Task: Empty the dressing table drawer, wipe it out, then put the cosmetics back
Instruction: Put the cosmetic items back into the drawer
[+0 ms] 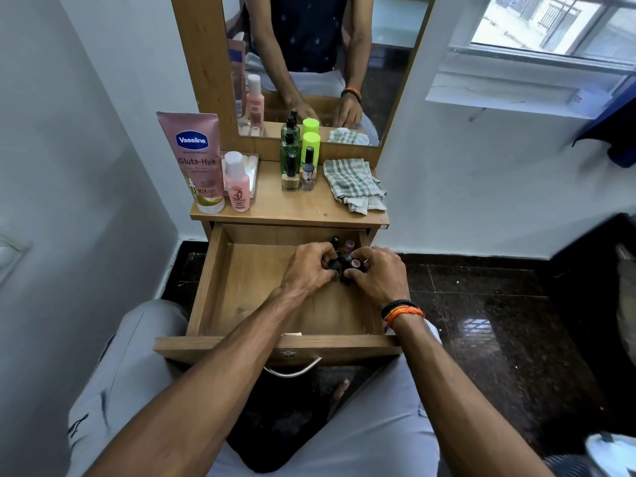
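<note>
Lipsticks [346, 261] clustered in drawer [241, 287], left hand [309, 270] and right hand [378, 273] fingers clamped around them

Both forearms extend forward, converging. Left hand [311, 270] and right hand [378, 275] sit close together, knuckles up, fingers curled inward in a grip. Right wrist bears bands [401, 309].

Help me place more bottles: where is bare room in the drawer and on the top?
The drawer floor is bare left of and in front of both hands; its right rear corner is crowded. On top, a bare strip runs along the front edge, before the checked cloth.
</note>
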Action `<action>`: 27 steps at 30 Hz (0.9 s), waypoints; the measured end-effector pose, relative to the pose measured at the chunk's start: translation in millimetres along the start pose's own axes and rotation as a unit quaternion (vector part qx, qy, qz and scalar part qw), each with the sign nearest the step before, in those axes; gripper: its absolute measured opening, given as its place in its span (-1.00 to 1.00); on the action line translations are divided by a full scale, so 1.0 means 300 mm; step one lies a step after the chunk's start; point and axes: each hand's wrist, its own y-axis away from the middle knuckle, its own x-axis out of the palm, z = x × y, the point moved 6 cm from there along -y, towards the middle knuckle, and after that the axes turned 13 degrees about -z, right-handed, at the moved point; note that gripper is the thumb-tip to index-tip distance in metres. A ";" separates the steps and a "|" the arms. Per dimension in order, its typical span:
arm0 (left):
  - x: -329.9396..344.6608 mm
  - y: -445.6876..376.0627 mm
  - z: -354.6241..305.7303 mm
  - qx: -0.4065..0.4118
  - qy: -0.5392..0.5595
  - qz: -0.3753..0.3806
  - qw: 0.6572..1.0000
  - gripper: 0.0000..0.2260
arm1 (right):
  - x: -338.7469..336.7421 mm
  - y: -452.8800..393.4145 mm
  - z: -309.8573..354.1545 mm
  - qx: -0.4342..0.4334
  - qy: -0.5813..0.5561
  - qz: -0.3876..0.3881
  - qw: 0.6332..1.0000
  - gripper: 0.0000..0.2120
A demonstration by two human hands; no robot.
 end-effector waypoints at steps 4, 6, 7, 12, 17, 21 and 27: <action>-0.002 0.002 -0.005 -0.004 -0.003 -0.008 1.000 -0.76 | -0.003 -0.002 0.002 -0.004 0.004 -0.002 1.000 -0.66; 0.000 0.003 -0.010 -0.003 -0.004 -0.009 1.000 -0.76 | -0.002 0.000 0.002 -0.005 0.005 -0.002 1.000 -0.66; 0.001 0.004 -0.011 -0.001 -0.004 -0.010 1.000 -0.76 | -0.002 0.002 0.002 -0.005 0.005 -0.003 1.000 -0.65; -0.005 0.006 -0.004 -0.001 -0.001 -0.017 1.000 -0.71 | -0.008 0.003 0.005 -0.003 -0.015 -0.011 1.000 -0.61; -0.041 0.004 -0.004 0.018 -0.005 -0.042 0.999 -0.74 | -0.039 -0.001 0.027 0.003 -0.051 -0.068 0.996 -0.63; -0.109 -0.016 -0.014 0.029 0.001 -0.120 0.992 -0.88 | -0.073 -0.040 0.063 0.024 -0.093 -0.138 0.986 -0.79; -0.274 -0.133 -0.066 0.039 0.047 -0.271 0.961 -0.91 | -0.098 -0.192 0.222 0.002 -0.135 -0.171 0.976 -0.86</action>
